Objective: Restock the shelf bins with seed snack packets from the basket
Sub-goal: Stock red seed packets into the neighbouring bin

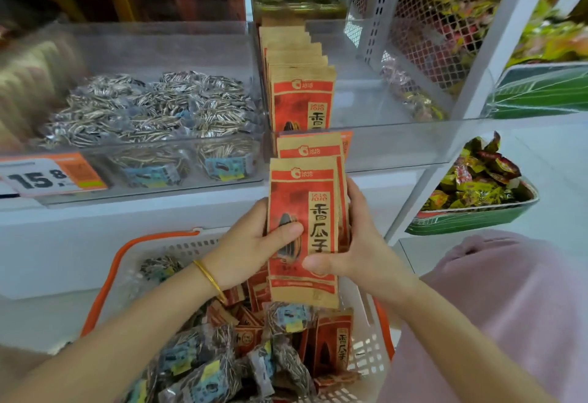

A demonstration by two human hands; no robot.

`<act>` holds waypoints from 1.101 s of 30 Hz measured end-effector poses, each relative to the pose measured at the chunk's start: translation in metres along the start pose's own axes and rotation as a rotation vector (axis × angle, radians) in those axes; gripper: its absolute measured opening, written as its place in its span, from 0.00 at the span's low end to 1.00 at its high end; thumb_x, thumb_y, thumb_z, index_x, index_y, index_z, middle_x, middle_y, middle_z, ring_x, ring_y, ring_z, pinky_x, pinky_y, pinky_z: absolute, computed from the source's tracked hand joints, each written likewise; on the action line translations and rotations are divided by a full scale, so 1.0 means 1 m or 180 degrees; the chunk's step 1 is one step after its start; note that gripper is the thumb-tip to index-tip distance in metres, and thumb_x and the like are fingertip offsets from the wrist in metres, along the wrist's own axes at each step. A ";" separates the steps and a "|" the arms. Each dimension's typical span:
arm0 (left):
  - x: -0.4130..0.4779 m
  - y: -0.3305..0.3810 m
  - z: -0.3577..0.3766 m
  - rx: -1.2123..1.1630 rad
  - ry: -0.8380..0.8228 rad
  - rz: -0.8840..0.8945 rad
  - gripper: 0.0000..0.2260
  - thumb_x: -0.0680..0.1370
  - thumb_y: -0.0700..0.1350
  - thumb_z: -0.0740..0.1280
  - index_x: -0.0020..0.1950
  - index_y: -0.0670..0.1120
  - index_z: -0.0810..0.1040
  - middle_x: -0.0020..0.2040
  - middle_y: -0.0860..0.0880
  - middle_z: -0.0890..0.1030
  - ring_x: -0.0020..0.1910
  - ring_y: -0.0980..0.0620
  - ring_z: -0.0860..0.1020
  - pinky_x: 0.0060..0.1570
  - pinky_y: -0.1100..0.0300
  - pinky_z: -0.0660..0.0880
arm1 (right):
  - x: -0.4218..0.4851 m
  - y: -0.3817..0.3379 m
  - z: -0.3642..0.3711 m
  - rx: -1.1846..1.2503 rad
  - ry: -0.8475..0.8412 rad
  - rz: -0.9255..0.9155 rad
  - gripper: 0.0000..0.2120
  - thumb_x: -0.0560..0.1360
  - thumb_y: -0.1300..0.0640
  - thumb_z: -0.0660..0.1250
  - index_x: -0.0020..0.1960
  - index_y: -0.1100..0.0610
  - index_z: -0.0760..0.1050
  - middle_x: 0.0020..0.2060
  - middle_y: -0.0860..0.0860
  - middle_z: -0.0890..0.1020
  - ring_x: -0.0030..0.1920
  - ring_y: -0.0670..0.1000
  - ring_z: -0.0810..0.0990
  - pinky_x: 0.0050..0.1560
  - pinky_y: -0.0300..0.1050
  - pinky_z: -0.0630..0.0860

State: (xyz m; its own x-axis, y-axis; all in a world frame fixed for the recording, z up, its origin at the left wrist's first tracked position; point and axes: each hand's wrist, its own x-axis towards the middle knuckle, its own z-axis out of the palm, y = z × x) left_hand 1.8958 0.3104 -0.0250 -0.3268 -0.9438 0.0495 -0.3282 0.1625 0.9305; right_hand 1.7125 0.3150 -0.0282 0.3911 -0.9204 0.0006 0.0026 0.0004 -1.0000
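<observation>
Both hands hold an upright stack of red-and-brown seed packets point(305, 212) just above the basket point(369, 361). My left hand point(251, 243) grips the stack's left edge, thumb across the front. My right hand point(353, 243) grips the right edge, thumb on the lower front. Straight ahead, a clear shelf bin point(397, 145) holds a row of the same packets point(299, 84) standing upright at its left side. The bin to its left point(165, 40) holds clear bags of striped seeds point(149, 107). The white basket with orange handles contains more red packets and clear seed bags point(197, 367).
An orange price tag point(52, 177) reading 15.8 hangs on the left bin's front. A white mesh divider point(426, 37) stands at the right of the shelf. Green trays of wrapped sweets point(477, 186) sit at the right. A pink sleeve point(509, 307) is at lower right.
</observation>
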 end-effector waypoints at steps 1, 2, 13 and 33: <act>0.007 0.009 0.000 0.0229 0.0079 0.0030 0.19 0.75 0.61 0.63 0.62 0.55 0.70 0.55 0.60 0.78 0.55 0.66 0.76 0.53 0.64 0.74 | 0.000 -0.006 -0.004 0.0007 0.0112 -0.0003 0.54 0.62 0.63 0.79 0.75 0.47 0.48 0.61 0.48 0.77 0.60 0.48 0.79 0.55 0.46 0.79; 0.014 0.022 0.001 0.0417 0.0131 0.0066 0.17 0.74 0.63 0.62 0.59 0.57 0.71 0.54 0.61 0.78 0.53 0.67 0.76 0.53 0.63 0.74 | 0.000 -0.014 -0.009 0.0056 0.0241 0.0000 0.52 0.62 0.64 0.79 0.75 0.48 0.50 0.60 0.48 0.78 0.58 0.47 0.80 0.52 0.43 0.79; 0.128 0.116 -0.043 0.3602 0.1262 0.1361 0.26 0.75 0.59 0.48 0.59 0.45 0.76 0.59 0.45 0.77 0.58 0.44 0.73 0.55 0.51 0.70 | 0.100 -0.131 -0.119 0.0281 0.0909 0.0238 0.07 0.72 0.58 0.69 0.49 0.57 0.76 0.38 0.51 0.85 0.36 0.49 0.84 0.39 0.48 0.82; 0.157 0.110 -0.067 0.3717 0.0371 0.0106 0.41 0.65 0.68 0.30 0.76 0.57 0.50 0.77 0.54 0.53 0.75 0.54 0.50 0.72 0.57 0.48 | 0.321 -0.039 -0.115 -0.1413 0.1486 0.0367 0.26 0.73 0.59 0.70 0.66 0.58 0.61 0.59 0.56 0.76 0.60 0.58 0.76 0.61 0.53 0.72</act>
State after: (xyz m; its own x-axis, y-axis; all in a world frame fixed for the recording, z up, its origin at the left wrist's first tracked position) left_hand 1.8677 0.1607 0.1098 -0.2873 -0.9449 0.1568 -0.9547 0.2958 0.0334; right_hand 1.7323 -0.0252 0.0109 -0.0749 -0.9972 -0.0077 -0.4349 0.0397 -0.8996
